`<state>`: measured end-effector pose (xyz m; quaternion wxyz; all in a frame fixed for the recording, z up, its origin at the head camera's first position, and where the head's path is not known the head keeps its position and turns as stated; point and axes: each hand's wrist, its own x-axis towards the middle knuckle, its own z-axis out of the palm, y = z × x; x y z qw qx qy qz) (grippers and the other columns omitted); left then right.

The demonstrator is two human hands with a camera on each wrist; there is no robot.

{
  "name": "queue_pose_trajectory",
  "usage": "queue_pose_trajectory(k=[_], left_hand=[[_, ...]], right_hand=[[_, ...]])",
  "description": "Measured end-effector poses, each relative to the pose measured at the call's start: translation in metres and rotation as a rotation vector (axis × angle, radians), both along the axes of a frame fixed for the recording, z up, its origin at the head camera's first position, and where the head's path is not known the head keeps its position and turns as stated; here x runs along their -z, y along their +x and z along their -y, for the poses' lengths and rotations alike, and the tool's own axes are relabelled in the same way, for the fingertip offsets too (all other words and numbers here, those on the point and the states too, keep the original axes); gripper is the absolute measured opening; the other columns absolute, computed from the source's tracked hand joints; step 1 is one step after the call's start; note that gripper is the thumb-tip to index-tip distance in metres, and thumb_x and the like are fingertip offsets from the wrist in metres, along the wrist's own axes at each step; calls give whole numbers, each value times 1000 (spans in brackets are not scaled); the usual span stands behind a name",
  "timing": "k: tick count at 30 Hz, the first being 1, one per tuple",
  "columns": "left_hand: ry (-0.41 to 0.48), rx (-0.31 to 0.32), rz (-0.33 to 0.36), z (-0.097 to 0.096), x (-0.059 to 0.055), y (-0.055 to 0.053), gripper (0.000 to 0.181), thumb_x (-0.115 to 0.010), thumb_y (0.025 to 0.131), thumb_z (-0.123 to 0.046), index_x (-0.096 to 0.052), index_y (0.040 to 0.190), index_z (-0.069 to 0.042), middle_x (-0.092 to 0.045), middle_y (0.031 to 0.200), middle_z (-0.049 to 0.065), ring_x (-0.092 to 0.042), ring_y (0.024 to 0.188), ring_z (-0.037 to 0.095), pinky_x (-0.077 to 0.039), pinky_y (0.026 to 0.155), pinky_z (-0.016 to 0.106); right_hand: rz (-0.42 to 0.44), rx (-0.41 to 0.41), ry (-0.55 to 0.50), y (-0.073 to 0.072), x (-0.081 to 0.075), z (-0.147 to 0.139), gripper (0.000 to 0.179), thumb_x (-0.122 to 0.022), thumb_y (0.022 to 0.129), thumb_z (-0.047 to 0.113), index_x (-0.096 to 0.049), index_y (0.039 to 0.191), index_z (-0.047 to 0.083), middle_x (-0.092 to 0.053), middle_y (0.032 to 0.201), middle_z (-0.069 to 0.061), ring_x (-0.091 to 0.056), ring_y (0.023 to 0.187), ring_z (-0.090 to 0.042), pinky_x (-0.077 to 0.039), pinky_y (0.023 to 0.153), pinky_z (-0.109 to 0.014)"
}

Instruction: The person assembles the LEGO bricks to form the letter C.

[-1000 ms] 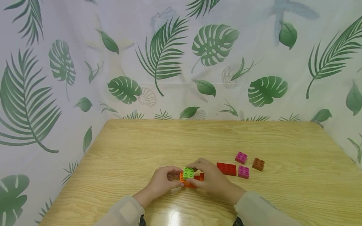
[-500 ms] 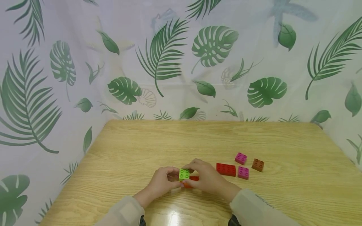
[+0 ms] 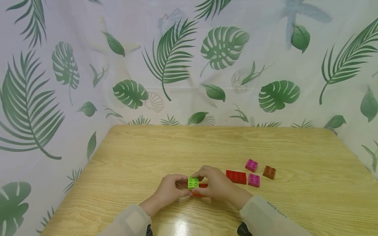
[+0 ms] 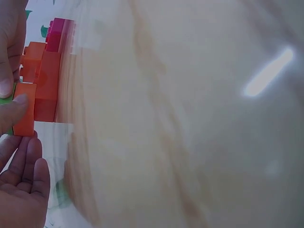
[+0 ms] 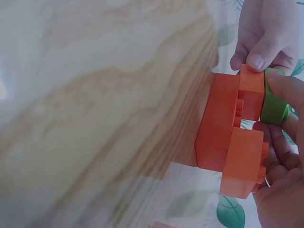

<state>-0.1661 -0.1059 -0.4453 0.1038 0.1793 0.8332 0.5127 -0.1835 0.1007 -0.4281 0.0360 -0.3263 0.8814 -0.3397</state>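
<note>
Between the hands a long red brick [image 5: 216, 121] lies on the table. One orange brick [image 5: 242, 161] sits on its right end and another orange brick [image 4: 25, 109] on its left end. A lime green brick [image 3: 193, 183] stands against the top of the left orange brick, studs up. My right hand [image 3: 217, 182] pinches the green brick between thumb and fingers. My left hand [image 3: 170, 188] holds the left orange brick, its thumb on the near face; its other fingers are behind. In the head view, the hands and the green brick cover most of the orange bricks.
To the right on the wooden table [image 3: 141, 147] lie a loose red brick [image 3: 236, 177], two magenta bricks [image 3: 251, 165] and a brown brick [image 3: 269, 172]. A leaf-patterned cloth [image 3: 177, 65] hangs behind the table.
The right hand and the green brick have shifted slightly left, over the left orange brick, which the head view now hides. The left hand has hardly moved.
</note>
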Motion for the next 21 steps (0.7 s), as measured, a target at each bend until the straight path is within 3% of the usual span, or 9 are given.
queue_pose_trajectory(k=[13,21], left_hand=[[9,-4,-32,1,2,-1,36,-80,78,-14,-67,110,-5,-68,100,2,-63,92,19,-52,78,30],[101,-26,-27,2,0,1,39,-80,79,-14,-66,114,-5,-66,103,5,-63,91,23,-53,77,31]], right_hand=[[3,11,7,2,0,-1,38,-81,78,26,-72,112,12,-59,89,10,-58,84,-11,-50,76,-29],[-22,35,33,4,1,-3,44,-80,78,32,-71,115,12,-60,88,11,-59,83,-10,-50,74,-27]])
